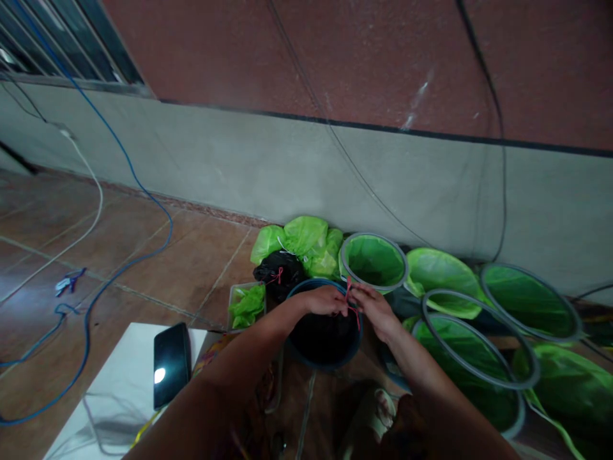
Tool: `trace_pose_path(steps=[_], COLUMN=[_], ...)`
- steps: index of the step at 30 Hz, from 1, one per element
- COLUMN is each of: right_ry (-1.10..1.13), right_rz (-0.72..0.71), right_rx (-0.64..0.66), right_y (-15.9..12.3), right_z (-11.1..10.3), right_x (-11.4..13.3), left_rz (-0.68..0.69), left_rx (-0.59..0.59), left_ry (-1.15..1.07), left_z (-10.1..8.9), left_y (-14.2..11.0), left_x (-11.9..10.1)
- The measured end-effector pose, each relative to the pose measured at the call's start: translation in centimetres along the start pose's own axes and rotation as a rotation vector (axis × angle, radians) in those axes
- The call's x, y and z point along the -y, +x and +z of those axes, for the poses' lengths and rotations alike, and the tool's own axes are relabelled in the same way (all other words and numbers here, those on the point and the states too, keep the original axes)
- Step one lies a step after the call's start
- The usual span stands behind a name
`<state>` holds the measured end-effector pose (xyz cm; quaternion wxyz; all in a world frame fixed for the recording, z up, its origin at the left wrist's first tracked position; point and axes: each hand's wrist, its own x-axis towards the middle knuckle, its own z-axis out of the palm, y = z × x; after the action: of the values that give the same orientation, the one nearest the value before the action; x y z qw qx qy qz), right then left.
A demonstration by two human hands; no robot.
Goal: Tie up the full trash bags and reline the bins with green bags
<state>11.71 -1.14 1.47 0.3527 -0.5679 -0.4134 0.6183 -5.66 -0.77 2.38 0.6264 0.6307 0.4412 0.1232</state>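
Observation:
My left hand (327, 300) is closed, its fingers curled on a red string (353, 310) above a blue bin (293, 350). Facing it, my right hand (372, 305) pinches the same string between thumb and fingers. Loops and ends of the string stick out above and below the fingertips. Inside the bin it is dark, apparently a black bag (318, 335), though its details are lost in shadow. Just behind the bin lies a filled black bag (280, 268) tied with similar red string.
Filled green bags (306, 239) lean against the wall. Several green-lined bins (376, 262) stand to the right, with a loose grey ring (479, 291) on top. A small container (246, 306) holds green plastic. A phone (171, 364) rests on a white surface; a blue cable (129, 263) crosses the floor.

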Motion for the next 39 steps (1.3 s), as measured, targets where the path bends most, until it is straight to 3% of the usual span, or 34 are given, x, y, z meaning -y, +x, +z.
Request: trace_pose_path(steps=[4,8,11,16,19,24,27,32,39], right_ry=[-0.301,-0.523,-0.666,-0.597,-0.556,-0.561,-0.397,-0.257,-0.107], right_rz=[-0.054,-0.196,-0.189,-0.193,-0.169,-0.252,-0.144,-0.051,-0.042], right_rx=[0.194,0.159,0.115,0.247,0.321,0.065,0.137,0.175,0.205], right_y=[-1.0,-1.6,-1.7,-2.4,-2.4,-1.3,-1.1,-1.3,-1.4], right_z=[0.5,0.4,0.3,0.5,0.1,-0.8,-0.2,0.7,0.3], right_x=[-0.4,0.7,1.8,1.8,1.3,1.1,0.9,0.5,1.7], left_rz=[-0.058,-0.148,-0.215,-0.162,-0.020,0.195,0.294,0.363,0.395], left_rx=[-0.098,-0.202,-0.261,-0.213,-0.171,-0.187,-0.241,-0.352,-0.561], left_ry=[-0.171,-0.277,-0.310,-0.336,-0.192,0.135,0.353,0.679,0.803], left_z=[0.0,0.1,0.0,-0.6,-1.0,-0.8,-0.4,0.3,1.3], left_y=[0.3,0.2,0.0,-0.1,0.1,-0.1,-0.7,-1.4,-1.2], left_x=[0.1,-0.5,-0.9,-0.7,-0.4,-0.9,-1.7,-2.0,-0.9])
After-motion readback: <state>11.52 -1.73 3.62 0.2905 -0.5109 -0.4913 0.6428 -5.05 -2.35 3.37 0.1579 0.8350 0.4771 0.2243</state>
